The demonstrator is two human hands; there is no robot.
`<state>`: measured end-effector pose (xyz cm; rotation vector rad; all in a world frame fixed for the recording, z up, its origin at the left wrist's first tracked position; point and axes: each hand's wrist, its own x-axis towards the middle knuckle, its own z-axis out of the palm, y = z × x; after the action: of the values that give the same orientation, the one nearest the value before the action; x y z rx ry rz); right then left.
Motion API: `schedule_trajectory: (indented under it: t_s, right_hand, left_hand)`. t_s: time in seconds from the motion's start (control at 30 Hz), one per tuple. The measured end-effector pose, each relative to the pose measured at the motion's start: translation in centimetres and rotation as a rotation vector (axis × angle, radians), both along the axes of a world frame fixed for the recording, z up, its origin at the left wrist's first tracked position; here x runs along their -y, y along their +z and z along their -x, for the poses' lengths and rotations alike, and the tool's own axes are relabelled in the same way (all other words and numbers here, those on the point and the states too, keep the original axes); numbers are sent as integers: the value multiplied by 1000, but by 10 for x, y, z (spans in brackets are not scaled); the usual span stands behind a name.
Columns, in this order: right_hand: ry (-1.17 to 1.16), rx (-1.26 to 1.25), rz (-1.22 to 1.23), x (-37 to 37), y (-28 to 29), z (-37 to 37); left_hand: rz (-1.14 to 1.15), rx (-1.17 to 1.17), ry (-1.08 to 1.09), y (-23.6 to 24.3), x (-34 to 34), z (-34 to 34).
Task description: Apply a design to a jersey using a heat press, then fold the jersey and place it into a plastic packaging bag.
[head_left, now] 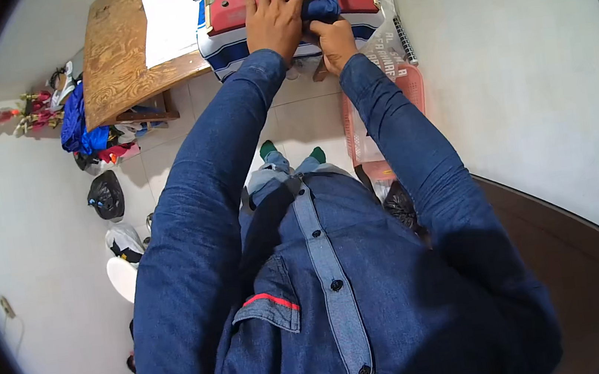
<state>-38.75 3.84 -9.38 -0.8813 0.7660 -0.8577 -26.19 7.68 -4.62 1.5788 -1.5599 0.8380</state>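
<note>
A red panel (226,18) with dark fittings and latches lies at the top of the head view on a surface covered in blue-and-white striped cloth (223,54). My left hand (274,18) rests on the panel, fingers stretched out and apart. Just right of it a dark blue piece of fabric (322,8) is bunched at the panel's front edge. My right hand (334,44) is closed at that fabric, gripping it with curled fingers; its fingertips are partly hidden.
A plywood table (113,68) with white sheets (164,28) stands left. A pink plastic basket (366,149) is below right. Clothes (79,128), artificial flowers (33,115) and dark bags (105,197) lie along the left side. White walls flank both sides.
</note>
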Motion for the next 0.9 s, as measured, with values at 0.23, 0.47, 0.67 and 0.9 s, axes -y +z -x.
schedule_trajectory:
  t_s: [0.23, 0.47, 0.67, 0.9]
  right_hand:
    - [110, -393, -24, -30, 67, 28]
    - [161, -245, -233, 13, 96, 12]
    - [109, -263, 293, 16, 88, 7]
    - [205, -806, 1618, 24, 60, 16]
  left_hand:
    - [-390, 35, 155, 1, -17, 2]
    - [-494, -42, -39, -10, -27, -2]
    - [-300, -214, -78, -13, -31, 6]
    - [-146, -567, 177, -27, -68, 23]
